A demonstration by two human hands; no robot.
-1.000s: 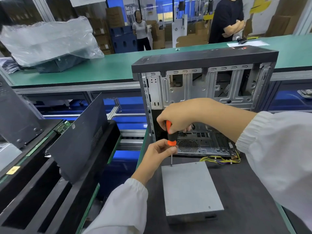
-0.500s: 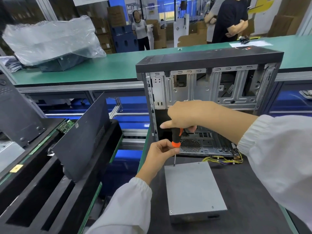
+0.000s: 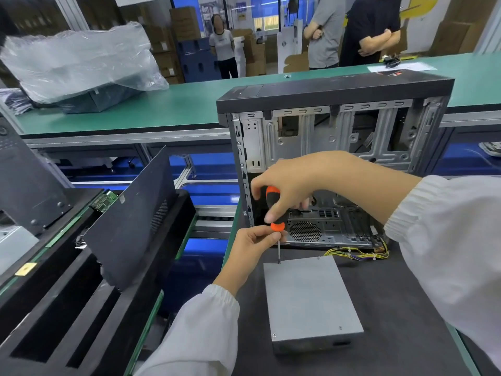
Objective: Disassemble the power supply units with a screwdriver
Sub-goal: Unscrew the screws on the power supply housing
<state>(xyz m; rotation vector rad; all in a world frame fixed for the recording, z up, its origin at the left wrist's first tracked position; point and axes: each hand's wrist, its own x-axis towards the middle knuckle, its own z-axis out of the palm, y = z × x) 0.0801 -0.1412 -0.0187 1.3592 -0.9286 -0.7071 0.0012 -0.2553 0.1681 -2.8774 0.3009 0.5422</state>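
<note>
A grey metal power supply unit [image 3: 309, 297] lies flat on the dark mat, its yellow cables [image 3: 357, 255] trailing from its far end. My right hand [image 3: 287, 183] grips the orange-and-black handle of a screwdriver [image 3: 274, 210] from above. The screwdriver stands upright with its tip on the unit's far left corner. My left hand [image 3: 254, 242] pinches the shaft just under the handle.
An open black computer case [image 3: 336, 96] stands upright right behind the unit. A dark side panel [image 3: 130, 229] leans on black trays at the left. A plastic-wrapped box [image 3: 81, 66] sits on the green bench beyond. Three people stand in the background.
My right hand has shifted its grip around the handle, as in turning it. The tip stays on the same corner, and my left hand keeps steadying the shaft.
</note>
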